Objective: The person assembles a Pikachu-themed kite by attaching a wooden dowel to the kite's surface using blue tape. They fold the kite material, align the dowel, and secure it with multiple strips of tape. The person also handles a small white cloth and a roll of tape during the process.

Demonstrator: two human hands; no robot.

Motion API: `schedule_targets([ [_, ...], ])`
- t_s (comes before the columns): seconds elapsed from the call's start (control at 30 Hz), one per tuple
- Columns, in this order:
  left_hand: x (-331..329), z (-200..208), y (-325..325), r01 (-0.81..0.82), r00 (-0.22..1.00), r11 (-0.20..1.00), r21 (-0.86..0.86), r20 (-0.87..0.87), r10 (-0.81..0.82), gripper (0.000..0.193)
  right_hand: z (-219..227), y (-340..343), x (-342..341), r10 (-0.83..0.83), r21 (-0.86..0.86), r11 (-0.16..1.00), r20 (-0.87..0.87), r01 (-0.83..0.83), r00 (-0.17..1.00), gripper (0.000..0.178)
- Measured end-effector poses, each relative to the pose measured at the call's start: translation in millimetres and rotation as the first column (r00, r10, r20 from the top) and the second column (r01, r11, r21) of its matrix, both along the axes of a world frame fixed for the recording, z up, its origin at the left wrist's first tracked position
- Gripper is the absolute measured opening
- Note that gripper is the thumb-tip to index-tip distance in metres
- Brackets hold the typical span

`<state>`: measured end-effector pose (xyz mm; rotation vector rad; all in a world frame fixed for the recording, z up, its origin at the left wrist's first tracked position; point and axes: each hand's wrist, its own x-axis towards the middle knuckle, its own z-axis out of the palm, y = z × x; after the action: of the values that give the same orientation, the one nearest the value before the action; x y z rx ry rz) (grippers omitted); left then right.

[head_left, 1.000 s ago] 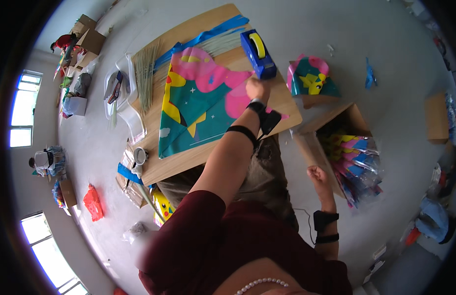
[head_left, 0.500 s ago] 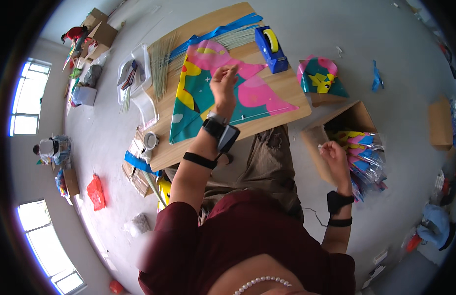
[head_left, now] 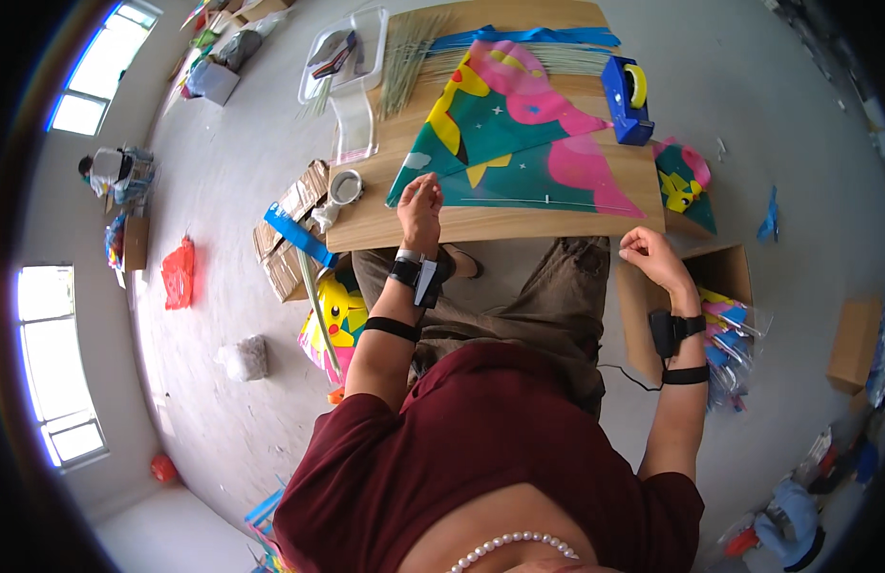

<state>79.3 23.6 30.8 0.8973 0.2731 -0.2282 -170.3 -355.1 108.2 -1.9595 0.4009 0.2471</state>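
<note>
A triangular kite sail (head_left: 519, 124), printed in teal, pink and yellow, lies flat on the wooden table (head_left: 404, 229). Along its near edge runs a thin pale strip with a small white piece on it. My left hand (head_left: 421, 212) is over the sail's near left edge, fingers drawn together; whatever they pinch is too small to make out. Just off the table's near right corner hovers my right hand (head_left: 654, 258), closed, its thumb and fingertips meeting. I cannot make out anything between them.
Bundles of thin rods (head_left: 409, 67), blue strips (head_left: 528, 38) and a blue tape dispenser (head_left: 629, 100) are on the table. A clear plastic tray (head_left: 366, 72) stands at its far left, a tape roll (head_left: 347, 187) nearer. An open carton (head_left: 643, 315) of wrapped packs stands right.
My left hand has drawn back from the middle of the sail to its near left edge. My right hand has risen from over the carton toward the table corner. The view has shifted.
</note>
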Motion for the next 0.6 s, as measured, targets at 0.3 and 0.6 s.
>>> schedule_targets([
  [0.3, -13, 6, 24, 0.106, 0.994, 0.989, -0.102, -0.018, -0.108, 0.017, 19, 2, -3, 0.025, -0.053, 0.998, -0.053, -0.027, 0.998, 0.014],
  [0.6, -29, 27, 29, 0.221, 0.975, 0.963, 0.153, 0.0, -0.224, 0.008, 28, -17, -2, 0.083, -0.129, 0.987, -0.067, -0.092, 0.994, 0.009],
])
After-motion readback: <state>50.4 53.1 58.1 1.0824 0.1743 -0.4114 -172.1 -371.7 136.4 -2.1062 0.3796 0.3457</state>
